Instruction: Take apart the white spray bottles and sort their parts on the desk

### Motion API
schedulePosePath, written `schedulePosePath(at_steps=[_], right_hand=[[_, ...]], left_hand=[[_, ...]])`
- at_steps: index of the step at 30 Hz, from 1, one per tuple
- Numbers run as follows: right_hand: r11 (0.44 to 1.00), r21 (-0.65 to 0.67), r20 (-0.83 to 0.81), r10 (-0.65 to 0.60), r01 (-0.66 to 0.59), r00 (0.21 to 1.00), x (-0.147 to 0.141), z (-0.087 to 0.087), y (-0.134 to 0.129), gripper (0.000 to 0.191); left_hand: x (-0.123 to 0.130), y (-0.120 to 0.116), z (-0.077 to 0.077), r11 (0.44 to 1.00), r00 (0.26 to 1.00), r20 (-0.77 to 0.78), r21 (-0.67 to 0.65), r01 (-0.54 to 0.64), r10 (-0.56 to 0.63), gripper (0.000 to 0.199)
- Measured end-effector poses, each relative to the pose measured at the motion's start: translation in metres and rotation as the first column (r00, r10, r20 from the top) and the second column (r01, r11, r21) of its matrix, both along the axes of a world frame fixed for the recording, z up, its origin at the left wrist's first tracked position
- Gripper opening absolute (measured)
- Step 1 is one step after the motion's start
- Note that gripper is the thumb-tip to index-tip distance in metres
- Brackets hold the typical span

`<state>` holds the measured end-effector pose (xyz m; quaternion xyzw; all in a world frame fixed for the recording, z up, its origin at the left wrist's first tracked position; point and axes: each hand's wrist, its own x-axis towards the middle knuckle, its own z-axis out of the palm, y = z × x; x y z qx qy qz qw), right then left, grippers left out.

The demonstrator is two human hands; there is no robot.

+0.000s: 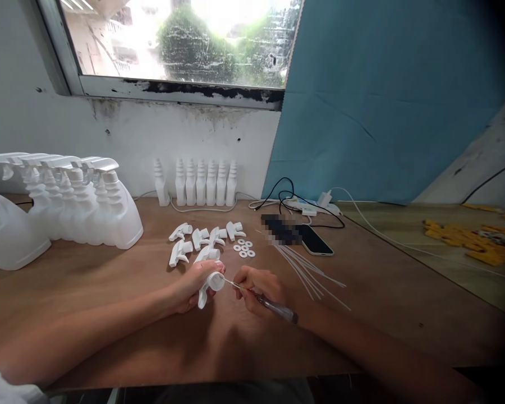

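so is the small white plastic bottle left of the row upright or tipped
Upright: the small white plastic bottle stands on its base, neck up.

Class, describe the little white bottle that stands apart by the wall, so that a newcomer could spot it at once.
Start at the window and look straight down to the back edge of the brown table, where small white bottles line the wall. Your bottle is the leftmost, set off by a gap from the six close-packed ones on its right.

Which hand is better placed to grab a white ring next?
Probably the right hand: it is nearer the white washers, though it holds a thin-shafted tool. The left hand, farther off, holds a trigger sprayer head.
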<state>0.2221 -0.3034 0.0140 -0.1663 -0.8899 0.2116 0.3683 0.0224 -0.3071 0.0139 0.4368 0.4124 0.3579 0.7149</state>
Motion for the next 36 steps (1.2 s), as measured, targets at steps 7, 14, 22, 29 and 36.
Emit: schedulePosePath(at_steps=[7,14,22,29,36], right_hand=[[0.939,-0.339,-0.098,0.019,-0.052,0.995,0.000,0.008,-0.002,0.018],[0.955,-0.281,0.073,-0.080,0.097,0.994,-0.001,0.016,-0.009,0.011],[0.786,-0.566,-0.349,0.045,-0.249,0.936,-0.010,0.009,-0.001,0.022],[0.549,-0.688,-0.561,0.014,-0.475,0.828,-0.017,-0.002,0.003,0.017],[0.409,-0.741,-0.593,-0.026,-0.533,0.805,-0.023,-0.002,0.000,0.015]], left_hand=[[0.000,0.002,0.001,0.999,1.000,-0.005,-0.039,0.020,-0.020,0.028],[0.001,0.002,-0.001,1.000,0.999,-0.044,0.005,0.016,-0.016,0.029],[-0.003,0.007,-0.009,0.998,0.998,-0.022,-0.009,0.057,-0.057,0.030],[-0.006,0.009,-0.007,0.992,0.995,0.066,-0.092,0.083,-0.077,0.030],[-0.005,0.008,-0.010,0.993,0.996,0.032,-0.073,0.087,-0.085,0.032]])
